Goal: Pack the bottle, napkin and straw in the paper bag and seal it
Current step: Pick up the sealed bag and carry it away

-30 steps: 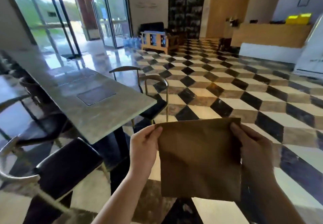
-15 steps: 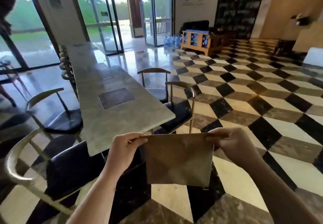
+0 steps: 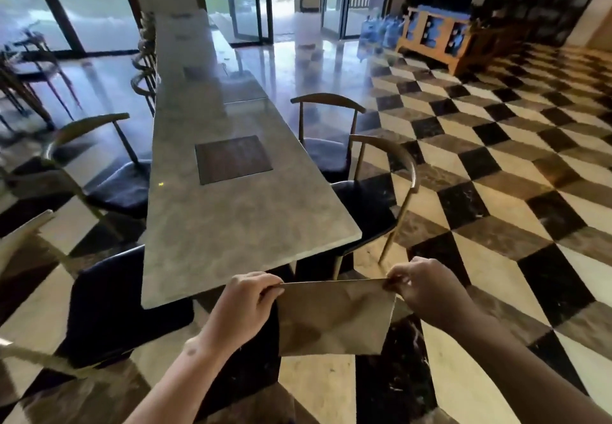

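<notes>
A flat brown paper bag [image 3: 334, 319] hangs in the air in front of me, just short of the table's near end. My left hand [image 3: 243, 304] pinches its top left corner. My right hand [image 3: 427, 289] pinches its top right corner. The bag looks flat and closed, with creases across its face. No bottle, napkin or straw shows anywhere in the view.
A long grey stone table [image 3: 231, 211] with a dark square inset [image 3: 233, 158] runs away from me. Black-seated chairs [image 3: 367, 198] line both sides, one [image 3: 109, 301] close at my left. The checkered floor [image 3: 496, 192] spreads to the right, with a wooden rack of water jugs [image 3: 430, 39] far back.
My view has swung left toward the table. Both hands have carried the bag lower and closer to the table's near end, and the bag now appears shorter.
</notes>
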